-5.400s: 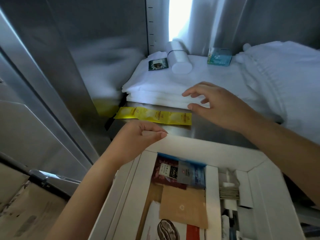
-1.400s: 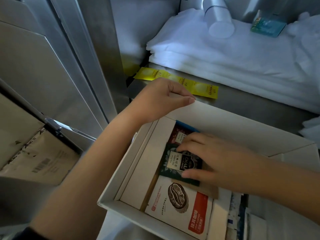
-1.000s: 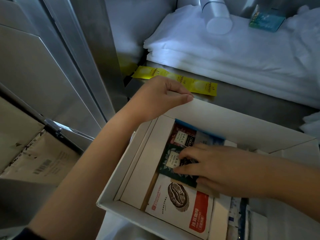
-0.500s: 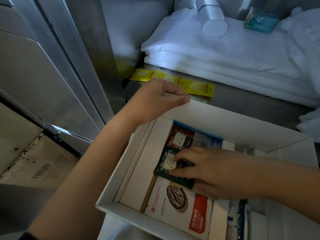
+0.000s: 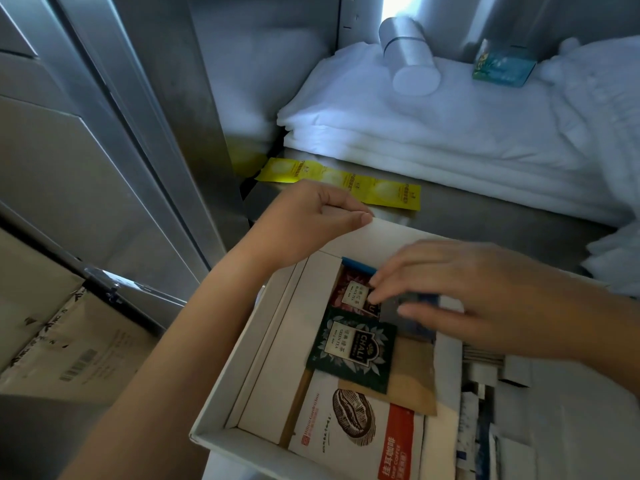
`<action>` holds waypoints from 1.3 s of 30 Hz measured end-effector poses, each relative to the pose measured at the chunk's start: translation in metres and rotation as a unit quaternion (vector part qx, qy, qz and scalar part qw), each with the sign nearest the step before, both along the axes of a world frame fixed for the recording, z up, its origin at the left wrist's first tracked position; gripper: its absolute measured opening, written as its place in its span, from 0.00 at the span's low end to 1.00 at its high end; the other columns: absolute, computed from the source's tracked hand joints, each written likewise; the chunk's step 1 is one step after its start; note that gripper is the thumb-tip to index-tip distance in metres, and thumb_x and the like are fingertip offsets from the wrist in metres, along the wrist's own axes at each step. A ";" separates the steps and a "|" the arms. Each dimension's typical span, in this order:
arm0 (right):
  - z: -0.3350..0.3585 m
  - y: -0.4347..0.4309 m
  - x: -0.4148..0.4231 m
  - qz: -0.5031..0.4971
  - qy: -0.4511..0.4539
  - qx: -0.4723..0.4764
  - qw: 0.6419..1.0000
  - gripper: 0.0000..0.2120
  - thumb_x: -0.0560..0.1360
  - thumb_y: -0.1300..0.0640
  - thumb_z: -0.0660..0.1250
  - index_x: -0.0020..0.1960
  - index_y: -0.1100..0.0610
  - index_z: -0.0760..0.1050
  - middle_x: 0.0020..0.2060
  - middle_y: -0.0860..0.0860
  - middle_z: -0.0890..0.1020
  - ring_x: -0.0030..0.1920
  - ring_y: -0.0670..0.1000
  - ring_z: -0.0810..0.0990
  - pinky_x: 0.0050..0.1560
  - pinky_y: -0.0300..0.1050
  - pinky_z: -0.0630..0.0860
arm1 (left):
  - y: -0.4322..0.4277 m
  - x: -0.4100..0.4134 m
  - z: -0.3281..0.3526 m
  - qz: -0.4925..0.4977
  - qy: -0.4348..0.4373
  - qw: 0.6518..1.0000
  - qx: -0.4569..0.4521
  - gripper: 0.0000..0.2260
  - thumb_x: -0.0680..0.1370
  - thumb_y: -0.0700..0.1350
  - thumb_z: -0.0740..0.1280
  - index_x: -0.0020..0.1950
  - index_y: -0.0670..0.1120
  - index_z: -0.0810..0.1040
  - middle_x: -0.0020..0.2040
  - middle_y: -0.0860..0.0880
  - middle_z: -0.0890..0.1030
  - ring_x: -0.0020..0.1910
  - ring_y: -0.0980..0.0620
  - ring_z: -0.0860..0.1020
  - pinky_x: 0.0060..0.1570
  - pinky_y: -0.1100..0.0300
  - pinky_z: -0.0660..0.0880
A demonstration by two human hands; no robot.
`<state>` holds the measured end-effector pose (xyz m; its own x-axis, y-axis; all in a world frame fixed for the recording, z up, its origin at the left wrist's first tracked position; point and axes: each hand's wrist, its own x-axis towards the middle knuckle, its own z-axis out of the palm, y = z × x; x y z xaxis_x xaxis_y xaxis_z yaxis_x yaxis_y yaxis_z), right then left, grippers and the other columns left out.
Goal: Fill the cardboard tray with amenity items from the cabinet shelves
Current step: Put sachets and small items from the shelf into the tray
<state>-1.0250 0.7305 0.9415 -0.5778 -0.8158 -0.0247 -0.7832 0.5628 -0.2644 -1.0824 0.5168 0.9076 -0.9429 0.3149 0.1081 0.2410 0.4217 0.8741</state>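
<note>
The cardboard tray (image 5: 398,237) sits just in front of the metal cabinet shelf (image 5: 485,216), its far wall close to the shelf's front lip; what carries it from below is out of sight. It looks like thin white card, light but apt to flex at the walls, so a corner of the rim is the sensible place to hold it. That is where the left hand (image 5: 311,216) grips it, fingers curled over the far left rim. Inside lie flat sachets: a green tea sachet (image 5: 351,348) overlapping a brown paper packet (image 5: 412,375), a coffee sachet (image 5: 356,434) nearest the camera, and a dark red black tea sachet (image 5: 353,294) at the far end. All are probably featherweight, floppy and slick against one another, best pinched by an edge rather than pushed. The right hand (image 5: 467,296) hovers low over the far end with fingers loosely straight, fingertips (image 5: 381,277) touching the black tea sachet and holding nothing that shows. On the shelf a yellow strip of joined sachets (image 5: 343,183) lies near the tray — limp, easiest lifted at one end. Behind it are folded white towels (image 5: 433,133) bearing a silver cylinder (image 5: 410,60) and a teal box (image 5: 502,67).
</note>
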 end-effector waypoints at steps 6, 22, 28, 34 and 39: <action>0.025 0.019 -0.039 -0.127 0.048 -0.184 0.973 0.11 0.77 0.49 0.62 0.58 0.46 0.77 0.52 0.40 0.79 0.54 0.41 0.77 0.54 0.37 0.74 | 0.000 -0.001 -0.002 0.005 -0.005 1.000 0.001 0.03 0.74 0.47 0.71 0.45 0.54 0.85 0.39 0.63 0.83 0.43 0.68 0.78 0.42 0.77 0.70; -0.001 0.088 -0.226 -0.455 0.161 -0.158 0.862 0.30 0.74 0.46 0.68 0.70 0.57 0.66 0.72 0.58 0.64 0.71 0.60 0.62 0.71 0.54 0.61 | -0.001 -0.003 -0.001 -0.003 -0.002 0.999 -0.033 0.05 0.74 0.49 0.70 0.46 0.54 0.85 0.41 0.66 0.82 0.45 0.69 0.77 0.41 0.79 0.67; -0.004 0.098 -0.260 -0.464 0.170 -0.109 0.863 0.33 0.75 0.44 0.66 0.74 0.57 0.62 0.76 0.56 0.59 0.75 0.57 0.56 0.72 0.53 0.57 | -0.001 -0.001 0.001 0.004 -0.009 0.999 -0.037 0.05 0.74 0.50 0.70 0.46 0.55 0.85 0.42 0.67 0.82 0.47 0.70 0.77 0.42 0.80 0.67; -0.007 0.102 -0.283 -0.463 0.177 -0.047 0.867 0.31 0.78 0.43 0.59 0.74 0.59 0.60 0.76 0.59 0.58 0.76 0.58 0.53 0.75 0.55 0.53 | 0.000 0.000 0.002 0.007 -0.021 0.999 -0.035 0.04 0.74 0.50 0.70 0.45 0.56 0.85 0.43 0.65 0.83 0.47 0.68 0.78 0.44 0.74 0.68; -0.010 0.097 -0.290 -0.481 0.199 -0.056 0.852 0.29 0.79 0.43 0.58 0.72 0.61 0.62 0.72 0.61 0.64 0.73 0.61 0.60 0.71 0.56 0.58 | -0.001 0.000 0.002 0.006 -0.026 0.999 -0.037 0.04 0.74 0.50 0.70 0.45 0.58 0.84 0.43 0.65 0.82 0.47 0.66 0.78 0.44 0.74 0.70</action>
